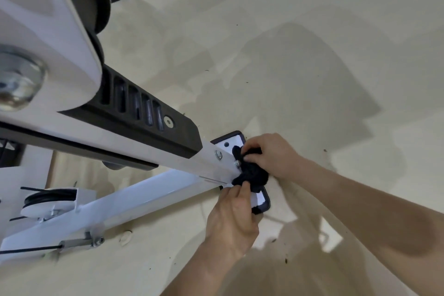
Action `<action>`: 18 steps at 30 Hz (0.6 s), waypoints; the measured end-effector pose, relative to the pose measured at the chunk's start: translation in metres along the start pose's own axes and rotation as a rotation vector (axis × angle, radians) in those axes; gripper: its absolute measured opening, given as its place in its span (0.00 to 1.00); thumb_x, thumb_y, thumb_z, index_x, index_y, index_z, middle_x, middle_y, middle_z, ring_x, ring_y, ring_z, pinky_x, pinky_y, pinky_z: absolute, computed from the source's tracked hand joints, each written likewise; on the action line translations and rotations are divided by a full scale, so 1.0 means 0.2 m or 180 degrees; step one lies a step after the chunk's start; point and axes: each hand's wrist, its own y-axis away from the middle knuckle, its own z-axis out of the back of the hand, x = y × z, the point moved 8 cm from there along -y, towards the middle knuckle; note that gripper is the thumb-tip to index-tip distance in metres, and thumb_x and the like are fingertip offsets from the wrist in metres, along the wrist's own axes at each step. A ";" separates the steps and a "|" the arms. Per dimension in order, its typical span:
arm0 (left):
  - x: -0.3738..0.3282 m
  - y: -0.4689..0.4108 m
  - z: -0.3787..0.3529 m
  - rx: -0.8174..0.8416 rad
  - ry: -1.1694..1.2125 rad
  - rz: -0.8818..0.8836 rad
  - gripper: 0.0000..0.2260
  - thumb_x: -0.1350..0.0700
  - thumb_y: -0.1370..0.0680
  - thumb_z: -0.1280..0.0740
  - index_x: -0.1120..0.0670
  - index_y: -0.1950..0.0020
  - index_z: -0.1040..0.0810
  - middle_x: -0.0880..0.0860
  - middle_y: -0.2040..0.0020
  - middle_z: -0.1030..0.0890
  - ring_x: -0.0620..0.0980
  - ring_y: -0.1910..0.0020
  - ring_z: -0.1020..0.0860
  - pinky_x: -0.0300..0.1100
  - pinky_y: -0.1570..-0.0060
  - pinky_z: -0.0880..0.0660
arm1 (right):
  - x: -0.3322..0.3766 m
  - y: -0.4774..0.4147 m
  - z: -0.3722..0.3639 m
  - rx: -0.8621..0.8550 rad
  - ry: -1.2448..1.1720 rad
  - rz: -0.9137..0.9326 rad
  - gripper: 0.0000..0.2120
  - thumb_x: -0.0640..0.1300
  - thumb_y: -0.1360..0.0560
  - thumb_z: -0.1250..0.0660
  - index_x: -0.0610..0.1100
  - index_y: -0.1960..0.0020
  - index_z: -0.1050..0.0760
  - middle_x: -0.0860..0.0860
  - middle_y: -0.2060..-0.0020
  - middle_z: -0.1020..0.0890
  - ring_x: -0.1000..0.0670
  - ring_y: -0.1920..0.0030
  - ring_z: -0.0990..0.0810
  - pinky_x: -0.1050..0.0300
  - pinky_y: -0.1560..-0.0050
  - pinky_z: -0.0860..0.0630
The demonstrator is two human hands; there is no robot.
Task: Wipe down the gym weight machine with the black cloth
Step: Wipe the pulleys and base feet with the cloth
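- Our cloth [252, 173] sits bunched low on the machine [60, 38], on the joint where the beam [182, 151] meets the foot plate [260, 199], touching the nearer of the bolts [237, 163].
- Our right hand [269, 154] curls its fingers over the cloth's upper part, probably to press the wad into that corner.
- Our left hand [233, 211] pinches the lower edge between thumb and fingertips. We judge this keeps the wad gathered and steers it along the plate's rim.
- Bunching suits this spot, since a flat cloth would skip the recesses around the bolt heads.
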 end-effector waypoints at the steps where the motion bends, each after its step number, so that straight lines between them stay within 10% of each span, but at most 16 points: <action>1: 0.01 0.01 0.01 -0.0063 -0.0035 0.0026 0.26 0.51 0.22 0.38 0.52 0.24 0.41 0.47 0.34 0.30 0.50 0.34 0.35 0.38 0.40 0.34 | 0.03 -0.01 0.01 -0.0306 -0.0259 0.0028 0.08 0.40 0.27 0.29 0.46 0.49 0.16 0.52 0.51 0.15 0.51 0.48 0.19 0.59 0.44 0.28; 4: 0.04 0.03 0.01 0.0001 -0.0069 0.0070 0.30 0.48 0.23 0.46 0.52 0.21 0.46 0.47 0.27 0.35 0.49 0.28 0.40 0.37 0.31 0.39 | 0.14 -0.19 -0.08 -0.0326 -0.0750 0.0089 0.11 0.37 0.24 0.32 0.42 0.43 0.18 0.48 0.43 0.17 0.48 0.36 0.24 0.58 0.34 0.33; 8: 0.03 0.03 0.02 0.0017 0.0050 -0.0033 0.32 0.48 0.26 0.50 0.53 0.22 0.45 0.48 0.27 0.35 0.49 0.29 0.39 0.38 0.34 0.36 | 0.09 -0.23 -0.19 0.0227 0.0678 0.0246 0.14 0.48 0.18 0.40 0.52 0.35 0.23 0.59 0.31 0.27 0.53 0.24 0.41 0.53 0.29 0.40; 18: 0.10 0.12 -0.07 -0.0104 0.0485 -0.0013 0.24 0.55 0.30 0.47 0.50 0.33 0.30 0.43 0.37 0.28 0.48 0.37 0.32 0.37 0.43 0.30 | 0.10 0.44 -0.31 -0.0590 0.0936 0.0458 0.05 0.37 0.31 0.30 0.45 0.61 0.22 0.54 0.63 0.19 0.48 0.55 0.21 0.59 0.53 0.25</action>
